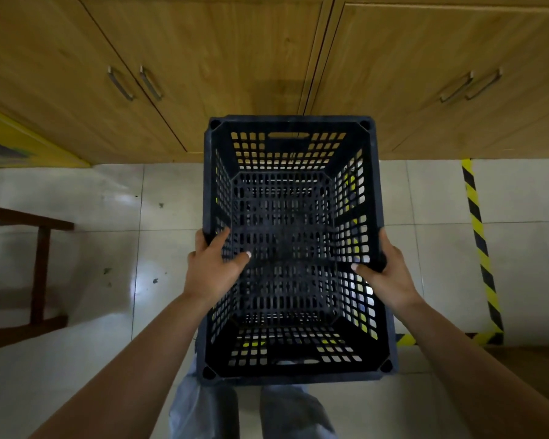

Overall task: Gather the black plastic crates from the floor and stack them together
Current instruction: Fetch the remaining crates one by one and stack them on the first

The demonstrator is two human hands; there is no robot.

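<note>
1. One black crate [293, 248] is held open side up in front of the person, above the tiled floor [108, 217], its far end towards the wooden cabinets [203, 58].
2. Left hand [214, 264] grips the left long rim, thumb inside the wall, fingers wrapped outside. Right hand [382, 270] grips the right long rim the same way. Both are clamped on the crate, nothing loose.
3. Through the mesh bottom another dark grid seems to show, so possibly a second crate sits beneath; cannot tell for sure. No other crate is in plain view.
4. Judged step: carrying this crate to the stack, or lowering it onto one.
5. To do it well: keep it level, both grips matched opposite each other mid-rim; line the four corner sockets over the crate below before lowering.
6. Pull thumbs clear only after it seats, or they get pinched between walls.
7. Watch feet: trouser legs [292, 410] are right under the near end, hazard tape [480, 245] to the right, dark wooden frame [38, 264] to the left.
</note>
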